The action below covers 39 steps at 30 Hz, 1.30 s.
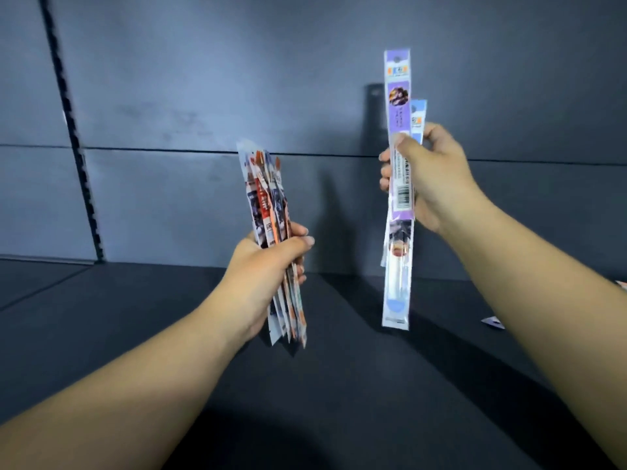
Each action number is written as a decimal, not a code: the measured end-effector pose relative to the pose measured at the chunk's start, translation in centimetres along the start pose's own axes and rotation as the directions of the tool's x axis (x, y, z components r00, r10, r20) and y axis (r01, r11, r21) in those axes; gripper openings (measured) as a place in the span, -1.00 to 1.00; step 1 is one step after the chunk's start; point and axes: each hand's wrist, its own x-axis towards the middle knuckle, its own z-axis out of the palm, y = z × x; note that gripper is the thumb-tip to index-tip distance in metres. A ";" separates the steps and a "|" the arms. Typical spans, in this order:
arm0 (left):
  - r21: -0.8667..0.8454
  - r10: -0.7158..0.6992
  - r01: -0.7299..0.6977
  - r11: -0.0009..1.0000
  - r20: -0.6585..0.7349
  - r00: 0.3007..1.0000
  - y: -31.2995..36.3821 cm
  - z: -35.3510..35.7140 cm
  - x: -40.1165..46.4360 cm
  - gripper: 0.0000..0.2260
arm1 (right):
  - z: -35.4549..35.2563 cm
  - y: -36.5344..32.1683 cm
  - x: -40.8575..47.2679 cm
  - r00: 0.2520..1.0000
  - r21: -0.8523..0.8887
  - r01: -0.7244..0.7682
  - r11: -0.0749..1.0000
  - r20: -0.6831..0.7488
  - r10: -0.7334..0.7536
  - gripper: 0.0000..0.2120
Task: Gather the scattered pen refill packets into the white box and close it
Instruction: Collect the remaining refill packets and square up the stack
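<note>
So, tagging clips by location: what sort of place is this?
Probably a shop's display shelving: dark shelf, back panel with slotted upright, and retail-packed pen refill packets in hand.

The right forearm (556, 317) covered most of a packet (492, 322) on the shelf (339, 385). Another scrap (621, 284) was cut off at the right edge. The bundle's (271, 232) print was too blurred to read, its packets uncountable.
</note>
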 end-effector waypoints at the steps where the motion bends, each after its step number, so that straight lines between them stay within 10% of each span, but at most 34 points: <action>1: -0.002 0.008 -0.008 1.000 0.005 1.000 0.1 0.1 -0.1 -0.85 | 0.3 -0.4 -0.2 0.999 0.033 0.041 0.999 -0.021 -0.040 -0.86; 6: 0.015 0.057 -0.058 0.998 0.064 0.996 0.6 0.8 -0.9 -0.85 | 0.2 -0.8 -1.3 0.993 0.179 0.112 0.977 -0.053 -0.104 -0.81; 25: 0.005 0.034 -0.034 0.999 0.030 0.999 -0.2 0.1 -0.3 -0.85 | -1.6 7.0 -5.4 0.942 -0.104 -0.223 0.969 0.233 0.242 -0.86; 33: -0.141 -0.058 0.069 0.988 0.084 0.995 0.5 -0.4 0.2 -0.86 | -0.9 5.2 -5.5 0.663 -0.057 -0.614 0.787 0.504 0.553 -0.68; 39: -0.112 -0.131 0.164 0.980 0.256 0.958 1.3 -0.5 -0.2 -0.65 | 0.4 4.1 -7.1 0.520 -0.203 -0.598 0.775 0.637 0.568 -0.66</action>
